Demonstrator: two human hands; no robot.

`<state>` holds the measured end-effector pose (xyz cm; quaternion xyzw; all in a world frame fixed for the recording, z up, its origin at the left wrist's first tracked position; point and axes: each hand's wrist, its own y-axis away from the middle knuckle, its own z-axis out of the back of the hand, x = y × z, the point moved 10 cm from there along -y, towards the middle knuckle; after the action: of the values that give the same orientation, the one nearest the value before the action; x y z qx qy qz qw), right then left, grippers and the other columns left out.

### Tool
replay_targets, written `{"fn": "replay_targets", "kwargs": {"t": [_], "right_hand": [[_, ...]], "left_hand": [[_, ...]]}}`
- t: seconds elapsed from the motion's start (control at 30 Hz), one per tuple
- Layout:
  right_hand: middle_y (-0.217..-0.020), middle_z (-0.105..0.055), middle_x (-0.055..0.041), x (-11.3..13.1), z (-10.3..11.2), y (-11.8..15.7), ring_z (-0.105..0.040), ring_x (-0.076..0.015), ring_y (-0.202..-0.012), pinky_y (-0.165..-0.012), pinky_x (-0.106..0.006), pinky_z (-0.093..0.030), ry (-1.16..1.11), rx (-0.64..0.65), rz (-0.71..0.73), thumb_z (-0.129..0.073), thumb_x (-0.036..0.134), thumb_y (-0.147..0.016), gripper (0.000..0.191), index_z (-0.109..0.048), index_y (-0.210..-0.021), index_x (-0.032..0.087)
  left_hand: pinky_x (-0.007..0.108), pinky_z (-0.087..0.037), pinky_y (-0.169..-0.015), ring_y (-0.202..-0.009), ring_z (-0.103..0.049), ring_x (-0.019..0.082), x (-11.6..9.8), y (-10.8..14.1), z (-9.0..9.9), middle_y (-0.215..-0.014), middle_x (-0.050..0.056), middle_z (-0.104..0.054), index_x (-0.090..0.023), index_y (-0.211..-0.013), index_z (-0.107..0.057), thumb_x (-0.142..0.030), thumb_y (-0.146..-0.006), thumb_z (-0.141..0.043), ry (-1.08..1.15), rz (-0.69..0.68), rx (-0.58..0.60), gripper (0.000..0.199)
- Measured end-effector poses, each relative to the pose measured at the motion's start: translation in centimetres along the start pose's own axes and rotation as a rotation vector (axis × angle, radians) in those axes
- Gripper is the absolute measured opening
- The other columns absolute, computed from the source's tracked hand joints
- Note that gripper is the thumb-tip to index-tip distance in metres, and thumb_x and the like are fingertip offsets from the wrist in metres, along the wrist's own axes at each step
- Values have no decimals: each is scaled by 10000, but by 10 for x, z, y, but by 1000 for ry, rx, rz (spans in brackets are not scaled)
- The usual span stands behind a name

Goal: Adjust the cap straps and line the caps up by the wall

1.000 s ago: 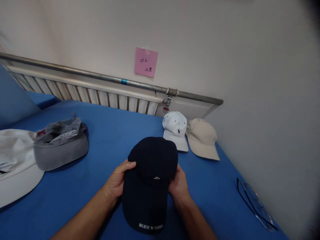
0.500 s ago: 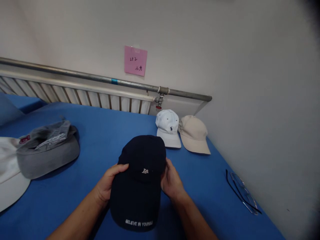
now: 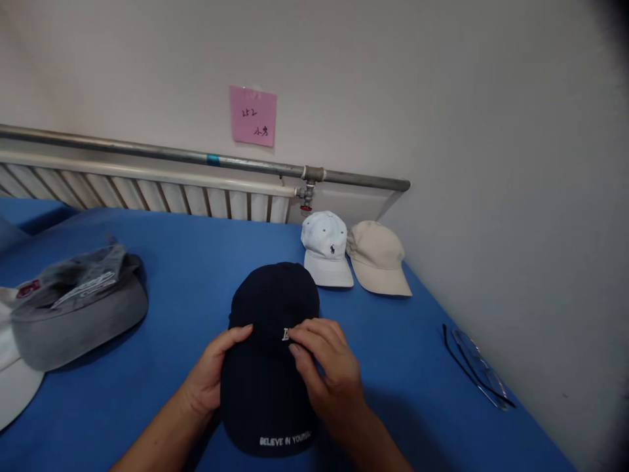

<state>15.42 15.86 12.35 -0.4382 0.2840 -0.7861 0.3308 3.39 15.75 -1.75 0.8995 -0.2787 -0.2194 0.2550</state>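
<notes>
A navy baseball cap (image 3: 265,400) is in front of me, brim toward me, with small white letters on its front and "BELIEVE IN YOURSELF" along the brim edge. My left hand (image 3: 210,368) grips its left side, thumb on top and the other fingers hidden underneath. Over the front of the cap, my right hand (image 3: 328,367) has its thumb and fingertips brought together at the right of the white letters, partly covering them. Whatever is between those fingertips, if anything, is too small to make out.
On the blue surface (image 3: 196,262) are a light blue cap (image 3: 327,246) and a beige cap (image 3: 378,255) at the back, a grey cap (image 3: 81,308) overlapping a white cap (image 3: 17,393) at left, and eyeglasses (image 3: 479,370) at right. A radiator (image 3: 167,196) and pipe (image 3: 162,152) run along the wall.
My right hand has left the cap's right side and come onto its front, fingertips at the letters. My left hand keeps its hold. The view has shifted slightly.
</notes>
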Motion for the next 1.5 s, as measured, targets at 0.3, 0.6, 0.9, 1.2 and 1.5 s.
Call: {"fn": "replay_targets", "kwargs": {"t": [0.3, 0.6, 0.9, 1.2, 1.5], "right_hand": [[-921, -692, -67, -7, -1, 3, -631, -204, -872, -780, -360, -521, 6, -2, -88, -657, 162, -834, 187, -638, -1017, 192], [-936, -701, -89, 3, -3, 4, -627, -212, -845, -758, -376, -529, 127, 59, -20, -636, 186, -843, 214, -641, -1055, 159], [-911, -697, -102, 0, -9, 7, -629, -211, -812, -729, -347, -535, 154, 67, -2, -595, 173, -877, 167, -652, -1033, 150], [-830, -681, -83, -5, -17, 8, -603, -195, -752, -688, -333, -502, 170, 126, -22, -541, 169, -900, 104, -637, -933, 147], [-738, -641, -57, -4, -20, 7, -570, -172, -681, -676, -322, -473, 136, 189, -27, -475, 165, -939, 188, -625, -827, 162]], "left_hand": [[378, -569, -752, -678, -728, 266, 5, 1, 7, -778, 198, -755, 0, -837, -752, -224, -892, -500, -45, 18, -34, 342], [398, -574, -757, -668, -729, 281, 12, 2, 8, -703, 176, -745, -17, -814, -753, -240, -891, -504, 19, 38, -66, 343], [417, -565, -793, -718, -730, 285, 13, 1, 5, -771, 181, -754, -22, -888, -734, -267, -917, -487, 60, 35, -105, 349], [392, -576, -746, -677, -726, 269, 11, -1, 6, -753, 168, -753, -42, -830, -727, -255, -911, -496, 16, 25, -120, 324], [363, -587, -691, -627, -720, 257, 13, 0, 8, -705, 186, -739, -17, -747, -734, -261, -938, -456, -30, 54, -144, 416]]}}
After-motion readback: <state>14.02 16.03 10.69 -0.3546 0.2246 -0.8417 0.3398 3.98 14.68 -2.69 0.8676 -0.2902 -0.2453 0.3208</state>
